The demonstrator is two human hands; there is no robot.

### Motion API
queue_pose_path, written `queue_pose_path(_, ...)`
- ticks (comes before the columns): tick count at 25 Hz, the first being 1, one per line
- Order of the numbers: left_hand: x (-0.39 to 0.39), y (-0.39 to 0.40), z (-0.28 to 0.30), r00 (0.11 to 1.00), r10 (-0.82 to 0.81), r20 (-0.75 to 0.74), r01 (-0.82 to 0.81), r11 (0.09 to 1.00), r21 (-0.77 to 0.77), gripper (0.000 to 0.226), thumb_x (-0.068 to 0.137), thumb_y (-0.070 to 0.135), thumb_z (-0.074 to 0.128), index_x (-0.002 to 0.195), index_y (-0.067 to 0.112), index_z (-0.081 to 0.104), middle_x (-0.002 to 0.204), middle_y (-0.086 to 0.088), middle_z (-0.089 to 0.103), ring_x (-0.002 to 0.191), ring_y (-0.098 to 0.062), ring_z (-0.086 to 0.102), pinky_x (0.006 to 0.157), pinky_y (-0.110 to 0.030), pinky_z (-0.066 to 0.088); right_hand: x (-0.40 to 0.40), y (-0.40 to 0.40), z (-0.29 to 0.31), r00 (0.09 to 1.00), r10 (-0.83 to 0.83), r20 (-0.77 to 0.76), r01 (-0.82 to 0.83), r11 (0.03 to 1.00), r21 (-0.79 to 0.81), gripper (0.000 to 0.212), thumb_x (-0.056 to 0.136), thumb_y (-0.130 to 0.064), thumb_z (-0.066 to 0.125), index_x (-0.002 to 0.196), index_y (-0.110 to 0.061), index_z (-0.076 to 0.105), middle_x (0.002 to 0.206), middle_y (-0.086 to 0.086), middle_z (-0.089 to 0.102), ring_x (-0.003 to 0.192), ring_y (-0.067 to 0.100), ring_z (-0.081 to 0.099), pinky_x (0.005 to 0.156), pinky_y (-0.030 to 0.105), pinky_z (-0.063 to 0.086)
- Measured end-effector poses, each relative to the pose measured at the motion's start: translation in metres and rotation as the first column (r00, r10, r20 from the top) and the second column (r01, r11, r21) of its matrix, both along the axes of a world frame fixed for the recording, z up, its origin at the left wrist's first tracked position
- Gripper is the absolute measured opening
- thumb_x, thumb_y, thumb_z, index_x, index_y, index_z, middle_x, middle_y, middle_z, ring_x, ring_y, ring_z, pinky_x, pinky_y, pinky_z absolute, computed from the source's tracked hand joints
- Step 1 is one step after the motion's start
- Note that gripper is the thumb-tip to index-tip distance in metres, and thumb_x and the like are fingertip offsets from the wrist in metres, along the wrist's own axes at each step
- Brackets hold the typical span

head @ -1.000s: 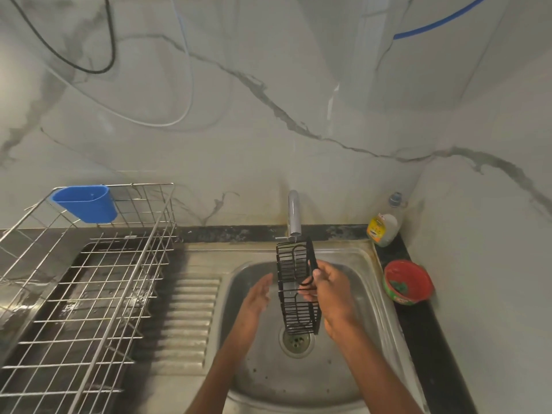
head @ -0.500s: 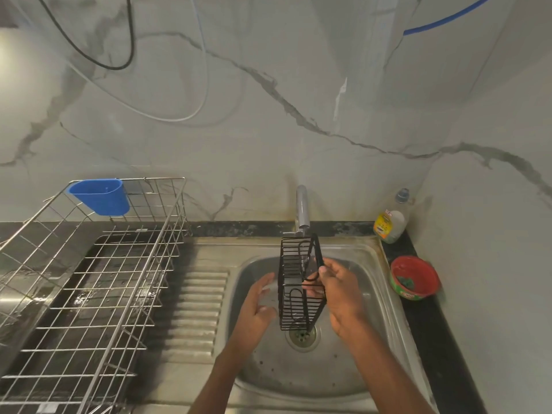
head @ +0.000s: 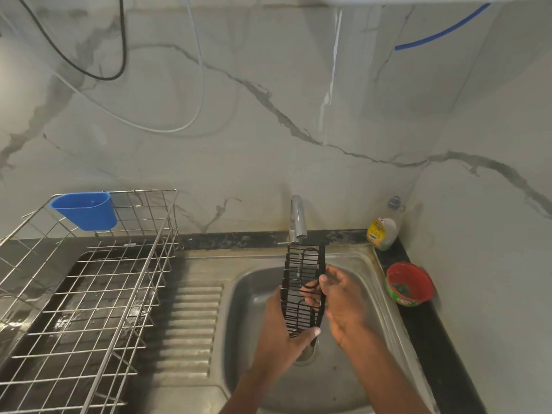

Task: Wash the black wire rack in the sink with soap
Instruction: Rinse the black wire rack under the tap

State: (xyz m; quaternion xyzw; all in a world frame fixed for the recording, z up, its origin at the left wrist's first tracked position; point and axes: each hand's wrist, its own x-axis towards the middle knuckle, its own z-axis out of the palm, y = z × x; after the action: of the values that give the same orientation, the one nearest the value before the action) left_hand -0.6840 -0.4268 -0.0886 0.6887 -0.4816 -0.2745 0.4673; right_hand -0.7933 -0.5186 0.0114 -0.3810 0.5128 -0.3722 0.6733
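While two hands, left hand (head: pixel 279 333) and right hand (head: pixel 340 300), grip one black wire rack (head: pixel 301 291), fingers curled around it.

Two bare forearms rise from the bottom edge of the view, ending in the left hand (head: pixel 276 333) and the right hand (head: pixel 343 303). No sleeve, glove, watch or ring shows on either.

Both hands on the black wire rack (head: pixel 303 289) over the sink (head: pixel 358 264), right under the tap (head: pixel 297 218): left hand (head: pixel 279 339) grips the near end, right hand (head: pixel 340 300) pinches its right side.
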Motion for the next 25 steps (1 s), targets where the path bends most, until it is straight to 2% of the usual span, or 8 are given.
queue_pose_path(3, 0.003, 0.004, 0.003, 0.974, 0.212, 0.084, -0.213, 0.977, 0.009, 0.104, 0.064, 0.050, 0.095, 0.149, 0.032, 0.039, 0.138, 0.021, 0.047, 0.125, -0.007, 0.059, 0.101, -0.031, 0.055, 0.020, -0.001, 0.006, 1.000, 0.025, 0.006, -0.026, 0.999, 0.038, 0.022, 0.106, -0.003, 0.047, 0.118, -0.010, 0.065, 0.092, 0.022, 0.076, 0.088, 0.037, 0.076, 0.077, 0.047, 0.062)
queue_pose_path(5, 0.004, 0.005, 0.014, 0.953, 0.285, 0.107, -0.287, 0.958, 0.005, 0.106, 0.062, 0.055, 0.095, 0.149, 0.027, 0.039, 0.139, 0.015, 0.046, 0.124, -0.009, 0.060, 0.098, -0.033, 0.058, 0.032, 0.001, 0.008, 0.998, 0.044, 0.036, -0.046, 0.997, 0.054, 0.023, 0.107, -0.004, 0.046, 0.123, -0.007, 0.062, 0.086, 0.018, 0.076, 0.084, 0.034, 0.077, 0.076, 0.046, 0.062)
queue_pose_path(9, 0.008, 0.002, 0.039, 0.932, 0.356, -0.059, -0.357, 0.934, 0.003, 0.093, 0.061, 0.042, 0.098, 0.138, 0.032, 0.046, 0.126, 0.015, 0.060, 0.107, 0.005, 0.065, 0.082, -0.007, 0.050, 0.038, 0.010, 0.015, 0.991, 0.038, 0.130, -0.054, 0.991, 0.123, 0.021, 0.108, -0.004, 0.045, 0.124, -0.008, 0.057, 0.091, 0.018, 0.077, 0.087, 0.036, 0.077, 0.075, 0.043, 0.063)
queue_pose_path(11, 0.012, 0.003, 0.038, 0.947, 0.317, -0.046, -0.316, 0.949, 0.019, 0.090, 0.062, 0.031, 0.096, 0.138, 0.029, 0.048, 0.123, 0.016, 0.058, 0.106, 0.015, 0.060, 0.079, -0.001, 0.045, 0.025, 0.011, 0.017, 0.990, 0.091, 0.109, -0.103, 0.989, 0.110, 0.020, 0.107, -0.005, 0.046, 0.123, -0.010, 0.057, 0.097, 0.017, 0.078, 0.089, 0.035, 0.077, 0.077, 0.042, 0.062)
queue_pose_path(14, 0.016, -0.001, 0.031, 0.962, 0.272, -0.036, -0.271, 0.962, 0.026, 0.084, 0.061, 0.030, 0.093, 0.134, 0.031, 0.052, 0.124, 0.015, 0.058, 0.113, 0.015, 0.056, 0.089, -0.005, 0.046, -0.001, -0.002, 0.016, 0.978, 0.128, -0.166, -0.131, 0.991, -0.004, 0.024, 0.104, -0.006, 0.049, 0.123, -0.015, 0.062, 0.106, 0.009, 0.078, 0.095, 0.026, 0.076, 0.080, 0.039, 0.061)
queue_pose_path(17, 0.019, -0.007, 0.025, 0.968, 0.243, -0.063, -0.243, 0.970, 0.008, 0.082, 0.061, 0.031, 0.086, 0.136, 0.027, 0.053, 0.125, 0.013, 0.060, 0.119, 0.001, 0.059, 0.104, -0.029, 0.053, -0.016, -0.037, 0.003, 0.853, 0.032, -0.521, -0.166, 0.963, -0.213, 0.052, 0.091, -0.001, 0.058, 0.137, -0.026, 0.057, 0.135, 0.003, 0.063, 0.117, 0.021, 0.062, 0.098, 0.045, 0.055)
queue_pose_path(21, 0.035, -0.004, 0.025, 0.972, 0.204, -0.119, -0.209, 0.978, -0.028, 0.078, 0.064, 0.015, 0.079, 0.137, 0.025, 0.053, 0.127, 0.006, 0.063, 0.121, -0.008, 0.061, 0.109, -0.042, 0.051, -0.003, -0.064, 0.004, 0.737, 0.317, -0.597, -0.501, 0.849, -0.167, 0.066, 0.085, -0.010, 0.076, 0.142, -0.036, 0.054, 0.143, -0.006, 0.058, 0.129, 0.017, 0.055, 0.109, 0.044, 0.045)
queue_pose_path(25, 0.043, 0.015, 0.034, 0.957, 0.183, -0.227, -0.204, 0.976, -0.075, 0.069, 0.081, 0.028, 0.072, 0.146, 0.021, 0.051, 0.136, 0.004, 0.066, 0.129, -0.016, 0.062, 0.112, -0.039, 0.049, 0.025, -0.064, 0.001, 0.671, 0.399, -0.625, -0.624, 0.759, -0.186, 0.052, 0.098, -0.011, 0.064, 0.144, -0.031, 0.053, 0.126, -0.001, 0.067, 0.107, 0.017, 0.068, 0.091, 0.038, 0.059)
